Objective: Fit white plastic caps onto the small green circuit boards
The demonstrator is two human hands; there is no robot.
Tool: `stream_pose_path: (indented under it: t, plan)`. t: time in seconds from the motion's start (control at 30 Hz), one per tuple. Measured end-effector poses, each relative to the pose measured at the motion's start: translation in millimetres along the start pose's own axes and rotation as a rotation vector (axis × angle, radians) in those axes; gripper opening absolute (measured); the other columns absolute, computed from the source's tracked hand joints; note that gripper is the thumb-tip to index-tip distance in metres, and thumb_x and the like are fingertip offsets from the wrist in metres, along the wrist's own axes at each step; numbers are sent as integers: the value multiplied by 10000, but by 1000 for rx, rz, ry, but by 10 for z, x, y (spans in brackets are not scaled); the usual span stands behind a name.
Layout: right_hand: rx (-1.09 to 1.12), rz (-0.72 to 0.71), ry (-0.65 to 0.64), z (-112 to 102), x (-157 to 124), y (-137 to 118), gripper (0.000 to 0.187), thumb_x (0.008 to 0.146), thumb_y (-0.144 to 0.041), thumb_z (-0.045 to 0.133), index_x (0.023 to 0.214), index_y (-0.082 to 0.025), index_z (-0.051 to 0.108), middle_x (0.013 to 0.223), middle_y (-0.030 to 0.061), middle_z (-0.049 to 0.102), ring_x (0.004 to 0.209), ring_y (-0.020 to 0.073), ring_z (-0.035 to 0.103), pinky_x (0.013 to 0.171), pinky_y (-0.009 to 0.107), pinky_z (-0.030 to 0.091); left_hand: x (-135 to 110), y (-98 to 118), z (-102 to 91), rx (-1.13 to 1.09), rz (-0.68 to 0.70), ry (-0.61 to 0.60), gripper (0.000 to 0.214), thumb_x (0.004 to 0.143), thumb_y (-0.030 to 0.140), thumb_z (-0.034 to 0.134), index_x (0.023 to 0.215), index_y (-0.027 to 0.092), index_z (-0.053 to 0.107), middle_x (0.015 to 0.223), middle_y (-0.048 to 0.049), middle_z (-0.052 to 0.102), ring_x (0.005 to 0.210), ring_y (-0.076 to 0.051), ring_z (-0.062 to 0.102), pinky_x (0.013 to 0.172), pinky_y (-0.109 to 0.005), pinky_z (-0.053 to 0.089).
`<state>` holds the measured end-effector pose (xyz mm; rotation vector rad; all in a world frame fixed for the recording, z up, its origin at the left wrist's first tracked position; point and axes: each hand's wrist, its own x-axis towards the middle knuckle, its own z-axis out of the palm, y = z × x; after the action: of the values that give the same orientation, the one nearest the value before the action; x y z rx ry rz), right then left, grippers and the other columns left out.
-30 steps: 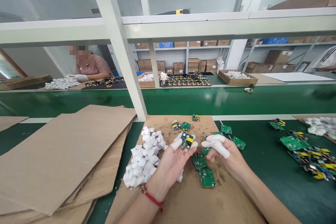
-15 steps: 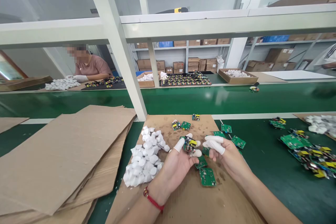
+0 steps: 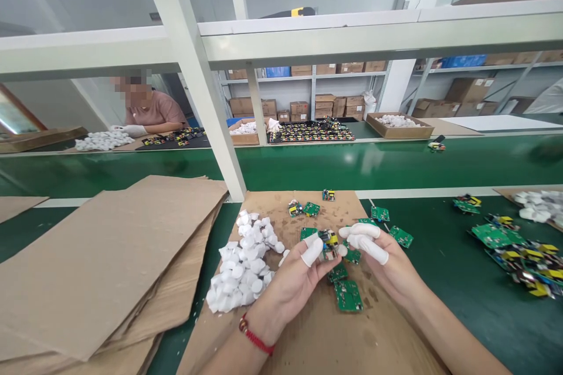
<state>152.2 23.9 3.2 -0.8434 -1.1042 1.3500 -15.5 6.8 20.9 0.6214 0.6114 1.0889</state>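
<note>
My left hand (image 3: pixel 292 281), with white finger cots on its fingertips, grips a small circuit board (image 3: pixel 329 242) whose yellow and black components face up. Just right of that board, my right hand (image 3: pixel 373 249) has its cotted fingers drawn together in a pinch. Whether anything sits between those fingertips is hidden. Below both hands, a green circuit board (image 3: pixel 348 295) lies on the cardboard sheet (image 3: pixel 316 334), with others close by. A pile of small white pieces (image 3: pixel 241 266) lies left of my left hand.
Stacked cardboard sheets (image 3: pixel 105 258) cover the left side. A heap of circuit boards (image 3: pixel 523 255) lies at the right. Beyond a white post (image 3: pixel 197 76), a green conveyor belt (image 3: pixel 308 167) runs across, with a lone board (image 3: pixel 437 144) on it. A co-worker (image 3: pixel 153 110) sits across, far left.
My left hand has shifted slightly right with the circuit board, now tilted and nearer my right fingers. On the belt, the lone board has moved right.
</note>
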Motion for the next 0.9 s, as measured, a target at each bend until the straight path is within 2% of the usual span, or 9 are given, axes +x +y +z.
stream_pose_path:
  t: [0.07,0.17,0.27,0.37,0.5,0.63,0.77,0.83,0.9]
  plan:
    - [64,-23,-33,17,-21,-11,131,634,-336,757,720,-246,718,897,31,698,734,158,611,687,262,499,-10,-15,-5,61,-27,-59,228,704,267,686,902,154,676,949,-69,655,834,-155,583,838,-328,467]
    - [89,-44,-69,37,-58,-12,134,597,-336,779,707,-277,731,892,37,707,915,220,606,725,290,509,-21,-52,3,160,-71,-158,311,699,277,688,992,176,663,1030,-83,636,850,-156,563,747,-271,438]
    - [56,-51,-97,38,-89,0,186,600,-340,774,774,-284,739,941,76,708,1105,291,523,813,392,490,-30,-73,27,187,-87,-243,383,705,301,679,1065,180,638,1057,-92,632,929,-184,554,765,-267,406]
    - [22,-54,-124,29,-109,18,184,608,-338,769,783,-287,741,985,88,700,1159,309,486,825,419,485,-41,-72,47,188,-91,-302,419,703,316,678,1095,177,623,1046,-94,641,958,-195,557,795,-265,391]
    - [34,-16,-133,33,-136,66,206,613,-328,768,813,-287,740,1167,81,621,1130,319,517,815,413,501,-46,-76,44,187,-65,-259,446,650,347,721,1063,197,644,1042,-79,653,961,-196,561,826,-265,394]
    - [72,-11,-157,59,-173,84,294,649,-297,747,938,-326,704,1204,56,598,1116,291,533,844,403,490,-43,-88,6,250,-13,-214,473,599,383,749,1032,212,663,1045,-76,658,967,-208,569,862,-287,406]
    - [85,50,-345,67,-194,17,596,644,-381,741,1205,-360,540,1286,67,527,1118,269,523,869,387,464,-67,-62,-27,388,-38,-329,441,645,366,716,1055,218,654,1012,-80,667,888,-209,609,798,-295,450]
    - [62,67,-469,59,-195,-13,568,635,-407,741,1173,-318,579,1303,93,503,1113,279,525,873,394,447,-91,-30,-17,434,-75,-388,461,629,390,720,1047,207,659,986,-83,669,828,-207,621,755,-295,465]
    - [51,56,-557,50,-198,-22,434,639,-378,744,1055,-298,654,1301,102,502,1118,283,523,875,404,432,-113,7,7,463,-106,-441,461,617,413,719,1019,192,672,947,-84,672,801,-208,621,743,-300,471]
